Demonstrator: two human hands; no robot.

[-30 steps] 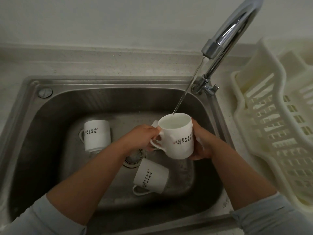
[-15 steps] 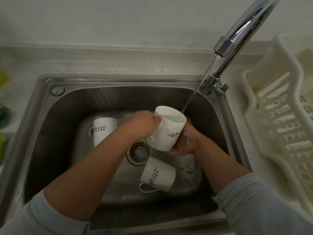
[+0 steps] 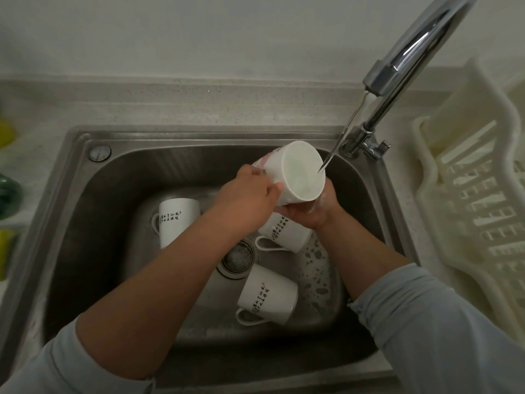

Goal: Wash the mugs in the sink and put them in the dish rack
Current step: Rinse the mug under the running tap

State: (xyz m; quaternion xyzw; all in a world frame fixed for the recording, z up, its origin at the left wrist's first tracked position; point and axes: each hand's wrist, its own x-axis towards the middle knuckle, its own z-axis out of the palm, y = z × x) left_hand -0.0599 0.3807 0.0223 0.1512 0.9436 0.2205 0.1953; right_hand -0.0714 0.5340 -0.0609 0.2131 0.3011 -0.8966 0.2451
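A white mug [image 3: 301, 172] is tipped on its side above the steel sink [image 3: 85, 211], its mouth facing me, and the tap's thin stream hits its rim. My left hand [image 3: 250, 194] grips its left side near the handle. My right hand [image 3: 312, 211] cups it from below. Three more white mugs with black lettering lie on the sink floor: one at the left [image 3: 176, 220], one under my hands [image 3: 287, 233], one near the front [image 3: 267, 297].
The chrome faucet [image 3: 403, 72] arches over the sink's back right corner with water running. A cream plastic dish rack [image 3: 477, 211] stands on the counter to the right. The drain strainer [image 3: 238, 257] sits mid-sink, suds beside it. Green and yellow items lie at the left edge.
The held mug has gone from upright under the stream to tipped on its side, mouth toward me, and higher. My right hand has shifted beneath it. A third mug on the sink floor is now uncovered.
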